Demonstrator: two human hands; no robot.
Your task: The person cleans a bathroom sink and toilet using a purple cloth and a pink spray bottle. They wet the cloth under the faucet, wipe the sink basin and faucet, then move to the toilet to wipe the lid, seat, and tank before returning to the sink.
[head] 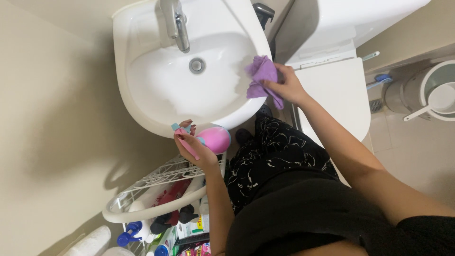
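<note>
Right hand: the right hand (286,87) has its fingers closed around a bunched purple cloth (262,76), pressed to the right rim of the white washbasin (142,102), where a wadded grip gives the most rubbing surface.
Left hand: the left hand (194,148) is wrapped shut around the neck and trigger of a pink spray bottle (214,139), held just under the basin's near edge (nozzle toward the bowl, apparently kept ready).
Basin: a chrome tap (176,23) stands at the far side above the drain (197,65); the bowl looks wet or soapy.
Below: a white wire rack (156,189) near the left wall holds bottles within easy reach.
Right: a closed white toilet (336,90) sits beside the basin, with a grey bucket (426,92) farther right.
</note>
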